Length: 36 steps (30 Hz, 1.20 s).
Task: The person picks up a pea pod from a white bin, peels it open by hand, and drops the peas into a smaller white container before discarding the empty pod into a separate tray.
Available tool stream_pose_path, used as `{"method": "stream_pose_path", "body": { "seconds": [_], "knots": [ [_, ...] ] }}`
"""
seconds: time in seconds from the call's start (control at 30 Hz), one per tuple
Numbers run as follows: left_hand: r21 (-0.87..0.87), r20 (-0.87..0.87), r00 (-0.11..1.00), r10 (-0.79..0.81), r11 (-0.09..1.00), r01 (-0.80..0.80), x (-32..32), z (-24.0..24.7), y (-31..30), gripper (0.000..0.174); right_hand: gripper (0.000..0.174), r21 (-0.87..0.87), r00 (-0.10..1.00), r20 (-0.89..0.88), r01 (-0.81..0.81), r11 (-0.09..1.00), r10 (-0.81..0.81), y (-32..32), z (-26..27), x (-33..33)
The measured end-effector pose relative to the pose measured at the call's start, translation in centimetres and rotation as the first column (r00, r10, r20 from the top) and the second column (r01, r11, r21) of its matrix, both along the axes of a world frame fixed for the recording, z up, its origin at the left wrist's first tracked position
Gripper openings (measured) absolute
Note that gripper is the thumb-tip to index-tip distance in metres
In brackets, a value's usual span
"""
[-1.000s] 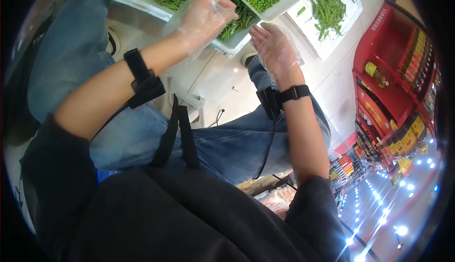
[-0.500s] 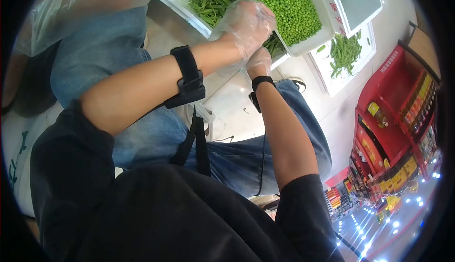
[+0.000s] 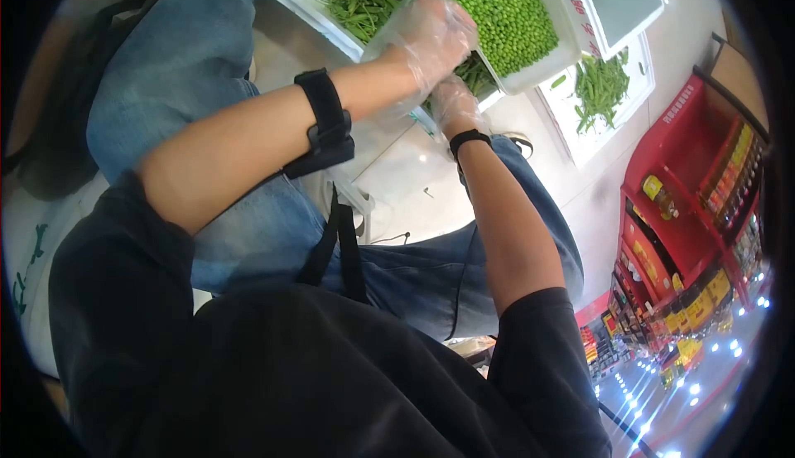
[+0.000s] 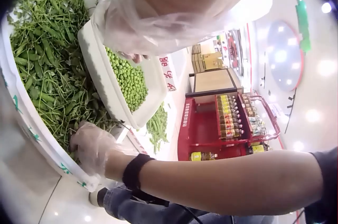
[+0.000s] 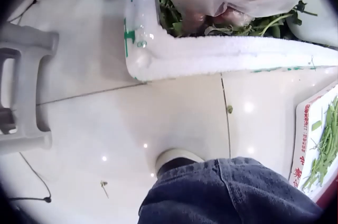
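Observation:
My left hand (image 3: 435, 36), in a clear plastic glove, hangs at the near edge of a white tub (image 3: 542, 77) of shelled green peas (image 3: 497, 15). Its fingertips (image 4: 132, 56) are bent downward over the peas in the left wrist view; what they may hold is hidden. Lower down, my gloved right hand (image 4: 95, 147) reaches inside a white foam box (image 4: 79, 174) filled with pea pods and vines (image 4: 50, 60). In the right wrist view that hand's fingers (image 5: 232, 17) touch the greenery just behind the box wall, partly covered by the loose glove.
Another white foam tray (image 3: 571, 139) with loose green pods (image 3: 603, 89) lies on the tiled floor to the right. A grey plastic stool (image 5: 29, 76) stands near the box. Further right is a red shelf (image 3: 662, 160) with bottles. My jeans-clad knees flank the floor in front.
My left hand has come over the tub's edge, and the right hand has gone down into the foam box. A blurred plastic sheet seen at upper left half a second ago has gone.

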<state>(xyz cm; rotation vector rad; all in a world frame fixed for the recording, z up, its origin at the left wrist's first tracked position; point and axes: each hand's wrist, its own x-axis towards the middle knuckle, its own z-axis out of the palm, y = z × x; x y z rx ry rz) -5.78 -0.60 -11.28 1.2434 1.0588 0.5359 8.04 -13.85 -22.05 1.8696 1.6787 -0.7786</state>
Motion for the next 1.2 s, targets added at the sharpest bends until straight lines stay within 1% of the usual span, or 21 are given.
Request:
{"method": "stream_pose_path", "body": {
  "seconds": [0.1, 0.13, 0.2, 0.23, 0.27, 0.33, 0.43, 0.57, 0.6, 0.63, 0.73, 0.77, 0.8, 0.83, 0.93, 0.97, 1.0, 1.03, 1.07, 1.13, 1.2],
  "knots": [
    [0.157, -0.324, 0.919, -0.225, 0.945, 0.286, -0.1, -1.4, -0.1, 0.022, 0.024, 0.114, 0.987, -0.133, 0.106, 0.988, -0.091, 0.5, 0.8, 0.0],
    [0.165, -0.316, 0.922, -0.226, 0.943, 0.288, -0.1, -1.9, -0.4, 0.022, 0.024, 0.12, 0.988, -0.124, 0.108, 0.987, -0.093, 0.9, 2.1, -0.1],
    [0.222, -0.622, 0.643, -0.447, 0.687, 0.692, -0.5, -1.7, -1.4, 0.02, 0.02, 0.155, 0.927, -0.245, 0.328, 0.932, -0.285, 1.5, 4.0, -0.2],
    [0.199, -0.604, 0.579, -0.547, 0.6, 0.775, -1.2, -1.1, -2.3, 0.016, 0.024, 0.21, 0.837, -0.406, 0.476, 0.854, -0.367, 1.1, 3.9, 0.4],
    [0.201, -0.603, 0.58, -0.547, 0.599, 0.775, -2.0, -0.6, -3.1, 0.016, 0.025, 0.18, 0.777, -0.456, 0.558, 0.81, -0.434, 1.2, 4.1, 0.7],
    [0.105, -0.143, 0.494, -0.857, 0.483, 0.869, -3.2, 1.2, -4.3, 0.016, 0.026, 0.158, 0.621, -0.559, 0.73, 0.665, -0.549, 1.3, 4.4, 1.2],
    [0.301, -0.149, 0.567, -0.81, 0.509, 0.806, -3.5, 2.6, -7.2, 0.02, 0.028, 0.154, 0.522, -0.581, 0.824, 0.546, -0.624, 1.9, 5.0, 1.4],
    [0.416, -0.253, 0.57, -0.782, 0.444, 0.794, -3.0, 4.2, -8.7, 0.029, 0.027, 0.25, 0.546, -0.554, 0.829, 0.5, -0.628, 2.6, 7.9, 0.3],
    [0.419, -0.25, 0.572, -0.781, 0.445, 0.791, -2.8, 4.2, -9.0, 0.029, 0.027, 0.254, 0.549, -0.552, 0.827, 0.501, -0.627, 2.6, 7.7, 0.6],
    [0.423, -0.287, 0.567, -0.772, 0.429, 0.798, -2.8, 4.1, -9.1, 0.028, 0.025, 0.291, 0.649, -0.545, 0.74, 0.606, -0.531, 2.7, 6.6, 1.3],
    [0.397, -0.365, 0.565, -0.74, 0.425, 0.813, -2.5, 4.2, -10.0, 0.028, 0.02, 0.302, 0.62, -0.689, 0.717, 0.629, -0.376, 4.0, 4.8, 0.2],
    [0.375, -0.405, 0.565, -0.719, 0.433, 0.82, -2.6, 4.2, -10.2, 0.028, 0.016, -0.147, 0.064, -0.78, 0.948, 0.283, -0.622, 4.7, 6.3, -0.6],
    [0.37, -0.407, 0.564, -0.718, 0.435, 0.821, -2.7, 4.2, -10.2, 0.028, 0.013, -0.564, -0.519, -0.59, 0.813, -0.144, -0.618, 5.5, 8.6, -2.0],
    [0.376, -0.416, 0.565, -0.713, 0.43, 0.82, -2.9, 4.3, -10.1, 0.03, 0.012, -0.589, -0.593, -0.601, 0.782, -0.203, -0.536, 5.4, 8.5, -2.3],
    [0.414, -0.371, 0.572, -0.731, 0.421, 0.807, -3.3, 4.5, -9.3, 0.03, 0.01, -0.629, -0.594, -0.592, 0.763, -0.149, -0.545, 4.3, 7.2, -1.0],
    [0.445, -0.32, 0.578, -0.751, 0.419, 0.791, -3.5, 4.5, -8.7, 0.029, 0.011, -0.627, -0.522, -0.584, 0.777, -0.062, -0.622, 3.7, 5.7, 0.3],
    [0.442, -0.32, 0.578, -0.751, 0.422, 0.792, -3.6, 5.0, -7.5, 0.029, 0.011, -0.629, -0.522, -0.581, 0.775, -0.063, -0.624, 2.8, 4.5, 1.5],
    [0.42, -0.407, 0.523, -0.749, 0.355, 0.835, -3.7, 5.4, -6.0, 0.023, 0.012, -0.201, 0.172, -0.698, 0.885, 0.421, -0.695, 1.9, 3.6, 2.3],
    [0.39, -0.489, 0.461, -0.74, 0.287, 0.875, -3.9, 5.6, -4.7, 0.019, 0.013, -0.088, 0.349, -0.642, 0.851, 0.517, -0.683, 1.2, 2.3, 2.3],
    [0.237, -0.624, 0.377, -0.685, 0.294, 0.926, -3.1, 4.2, -2.3, 0.019, 0.017, 0.113, 0.66, -0.441, 0.713, 0.691, -0.608, 0.3, 1.5, 1.3],
    [0.127, -0.705, 0.34, -0.623, 0.361, 0.924, -2.2, 3.2, -0.8, 0.021, 0.017, 0.249, 0.937, -0.151, 0.345, 0.905, -0.316, 0.1, 2.8, 0.2]
  ]
}}
